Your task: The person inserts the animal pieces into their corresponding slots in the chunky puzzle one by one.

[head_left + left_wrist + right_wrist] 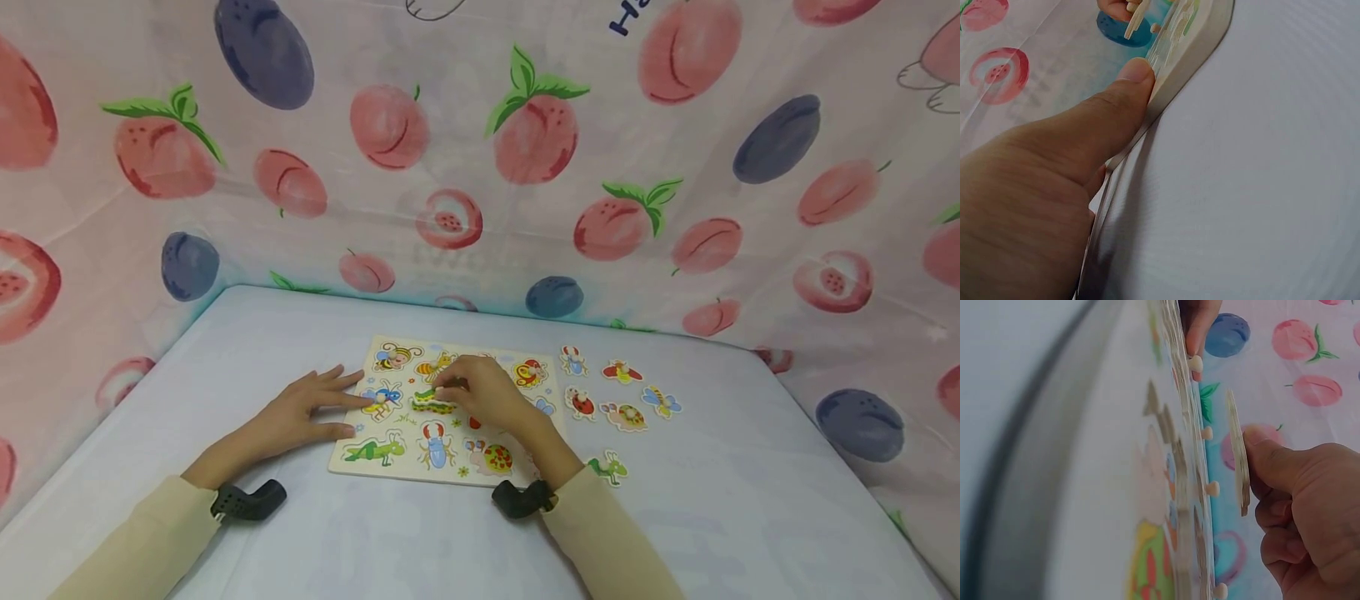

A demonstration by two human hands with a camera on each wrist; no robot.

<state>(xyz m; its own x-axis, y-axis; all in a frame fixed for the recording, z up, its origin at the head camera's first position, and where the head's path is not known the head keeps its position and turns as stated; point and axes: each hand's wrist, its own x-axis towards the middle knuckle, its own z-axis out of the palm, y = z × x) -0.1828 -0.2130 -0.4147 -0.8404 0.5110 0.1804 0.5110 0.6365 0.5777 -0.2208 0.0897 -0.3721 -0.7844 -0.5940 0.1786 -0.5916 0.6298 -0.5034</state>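
Observation:
A wooden peg puzzle board (363,460) with insect pictures lies on the table. My right hand (487,393) pinches a green caterpillar puzzle piece (431,403) over the middle of the board. In the right wrist view the same piece (1239,456) is seen edge-on, apart from the board, and its knob is hidden by the fingers. My left hand (300,410) lies spread at the board's left side, fingers reaching onto it. Its thumb (1129,84) touches the board's edge in the left wrist view. Knobbed pieces, such as the bee (396,357), sit along the board's far row.
Right of the board lie several loose pieces: a blue beetle (573,361), a red-winged insect (622,372), a ladybug (580,403), a snail (624,417), a blue-winged insect (662,402) and a green grasshopper (609,468). A fruit-print curtain (465,167) hangs behind the white table (750,500).

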